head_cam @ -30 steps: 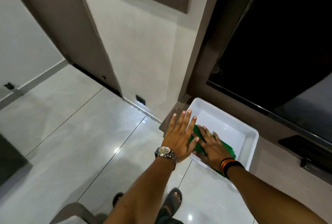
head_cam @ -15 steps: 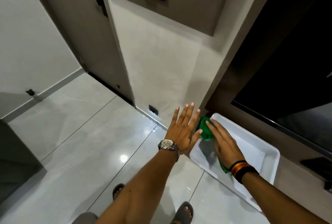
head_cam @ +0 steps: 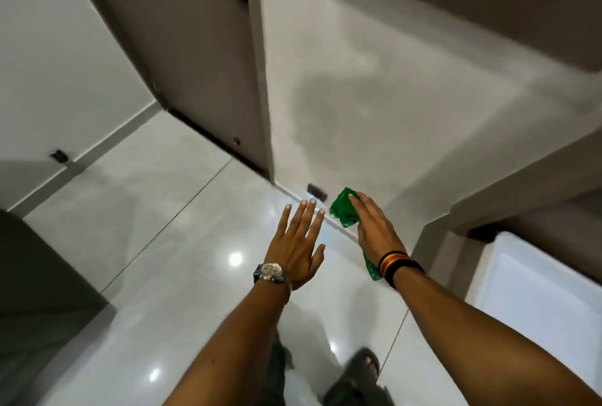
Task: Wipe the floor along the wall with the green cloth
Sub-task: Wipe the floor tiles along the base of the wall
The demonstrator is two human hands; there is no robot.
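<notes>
R hand (head_cam: 374,226) lies flat, palm down, fingers together, over the green cloth (head_cam: 342,215), pinning it under the palm rather than pinching it. Cloth shows in 2 bits: a crumpled part sticking out past the fingertips on the far-left side, and a strip (head_cam: 371,267) trailing near the wrist. It sits at the foot of the wall (head_cam: 374,96), where wall meets floor (head_cam: 163,226); can't tell if it's pressed on the floor or on the skirting. R wrist has 1 striped band (head_cam: 395,262), black w/ red and yellow.

L hand (head_cam: 298,241) is just left of it, apart from the cloth, fingers spread and straight, holding nothing, over the glossy tile. 1 wristwatch (head_cam: 272,273) w/ metal strap on L wrist.

Around: 1 small dark plate (head_cam: 316,192) low on the wall, just far-left of the cloth, close to the fingertips. Further left, a door (head_cam: 202,56) w/ a dark gap under it. Far left, 1 small dark stopper (head_cam: 59,156) on the skirting. Right, near side: 1 white tray (head_cam: 537,291), partly cut by the frame edge, well apart from the cloth, past a wall corner. Near edge, bottom: 2 feet in dark sandals (head_cam: 361,369), blurred. Dark block (head_cam: 39,291) at near left.
</notes>
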